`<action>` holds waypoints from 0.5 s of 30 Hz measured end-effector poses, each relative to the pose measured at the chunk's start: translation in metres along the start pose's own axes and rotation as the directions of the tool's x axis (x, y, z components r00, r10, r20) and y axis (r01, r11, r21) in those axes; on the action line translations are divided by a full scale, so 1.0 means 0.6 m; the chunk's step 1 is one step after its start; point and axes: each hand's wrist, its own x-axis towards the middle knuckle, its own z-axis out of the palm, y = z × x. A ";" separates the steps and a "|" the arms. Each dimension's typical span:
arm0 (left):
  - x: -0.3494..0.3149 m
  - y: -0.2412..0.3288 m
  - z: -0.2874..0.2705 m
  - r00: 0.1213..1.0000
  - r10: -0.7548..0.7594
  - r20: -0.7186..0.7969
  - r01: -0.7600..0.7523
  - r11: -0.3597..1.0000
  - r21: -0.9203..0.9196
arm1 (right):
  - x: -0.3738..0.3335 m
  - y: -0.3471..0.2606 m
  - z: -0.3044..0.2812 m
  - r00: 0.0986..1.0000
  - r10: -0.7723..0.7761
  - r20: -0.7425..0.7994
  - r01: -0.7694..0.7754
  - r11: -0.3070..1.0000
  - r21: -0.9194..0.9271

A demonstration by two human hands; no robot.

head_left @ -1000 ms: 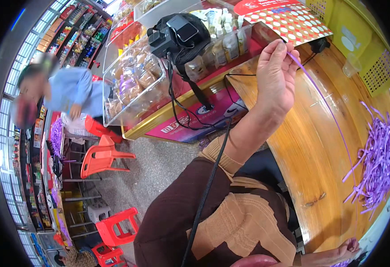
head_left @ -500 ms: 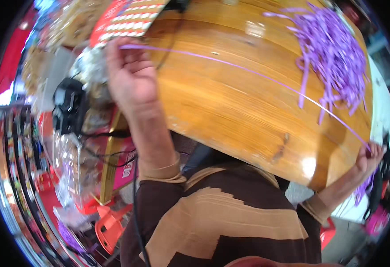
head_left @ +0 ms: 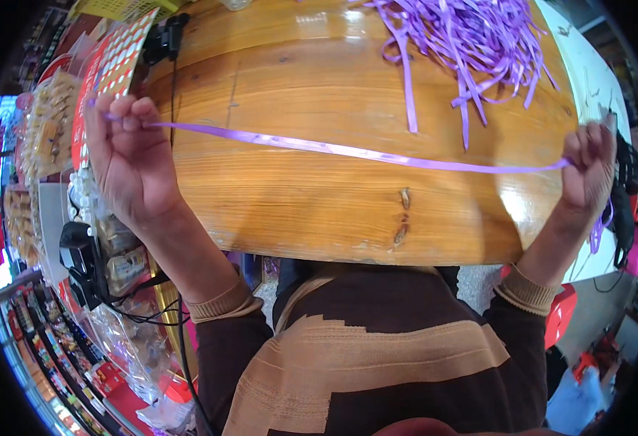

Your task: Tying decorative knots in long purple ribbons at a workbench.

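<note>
A narrow purple ribbon stretches across the wooden table, sagging a little and slightly above its surface. My left hand, palm up at the table's left side, has its fingers curled and closed on one end. At the right side my right hand pinches the other end, its fingers folded in. Beyond the ribbon a loose heap of purple ribbons lies on the far right of the table, several strands trailing toward me.
The wooden table has its near edge at my waist. Left of it stand a black device with cables, packaged goods and a red-and-white patterned box. On the right is a white surface; a red stool stands below.
My view has turned, so the table now sits more level. The ribbon, steeply slanted before, runs nearly level between my hands. Both hands still hold its ends.
</note>
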 end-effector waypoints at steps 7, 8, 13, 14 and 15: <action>0.015 -0.115 0.086 0.936 -0.281 0.212 0.168 0.886 0.432 | -0.036 0.143 0.154 0.985 0.149 0.088 -0.076 0.828 -0.556; 0.010 -0.136 0.094 0.945 -0.291 0.150 0.179 0.844 0.506 | -0.039 0.160 0.168 0.981 0.187 0.047 -0.127 0.808 -0.576; -0.032 -0.202 0.108 0.848 -0.443 0.289 0.200 0.774 0.601 | -0.050 0.195 0.186 0.885 0.464 0.013 -0.366 0.715 -0.595; -0.036 -0.207 0.108 0.842 -0.470 0.267 0.212 0.742 0.637 | -0.052 0.195 0.184 0.883 0.465 0.069 -0.350 0.749 -0.563; -0.042 -0.211 0.106 0.831 -0.493 0.256 0.232 0.726 0.647 | -0.055 0.193 0.181 0.872 0.483 0.075 -0.368 0.749 -0.552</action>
